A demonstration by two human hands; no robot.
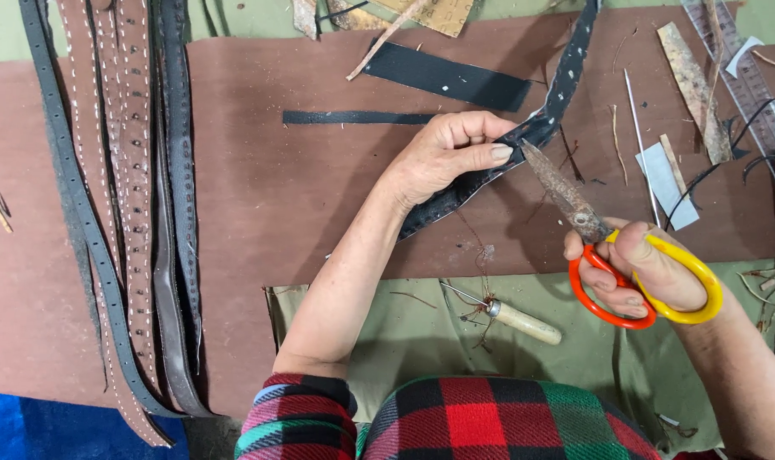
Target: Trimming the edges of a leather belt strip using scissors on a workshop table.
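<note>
Black leather strap (536,128), punched with small pale holes, lifted over the brown leather sheet (260,196) and running from its upper edge down toward its lower middle. Pinched by the left hand (443,153) near the strap's bend, thumb pressed flat on top, fingers curled beneath. Right of that pinch, and touching the strap's edge, the tip of rusty scissors (566,198) with blades all but closed. Held by the right hand (647,268), fingers threaded through one orange and one yellow loop, closed firmly around them. Below the strap, just off the brown sheet's lower edge on olive cloth (404,332), a wooden-handled awl (511,319) with a metal ferrule and thin spike, frayed threads tangled about it. Above the strap, two flat black strips (447,75) lying on the brown sheet, one broad, one narrow. Far left of the strap, a bundle of long belts (128,213), brown, grey and black, stitched or perforated, laid side by side. Right of the strap, a thin metal rod (639,140), pale scraps, a clear ruler (749,81) and loose black cord. Nearest the camera, red, black and green plaid clothing (481,422).
</note>
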